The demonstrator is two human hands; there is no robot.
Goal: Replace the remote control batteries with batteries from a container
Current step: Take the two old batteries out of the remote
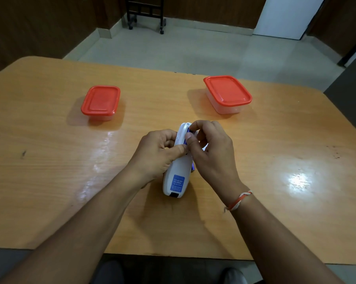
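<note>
A white remote control (176,181) lies face down at the table's middle, a blue label on its near end. My left hand (158,152) grips its far half from the left, thumb laid across the back. My right hand (212,152) pinches a blue battery (188,133) at the open compartment near the remote's far end. Another blue bit (193,167) shows under my right palm beside the remote; I cannot tell what it is. Two clear containers with red lids stand farther back, one at the left (101,102) and one at the right (227,93), both closed.
The wooden table (50,160) runs wide on both sides of my hands. Its near edge is close to my body. Beyond the far edge lie a tiled floor and a black wheeled frame (145,13).
</note>
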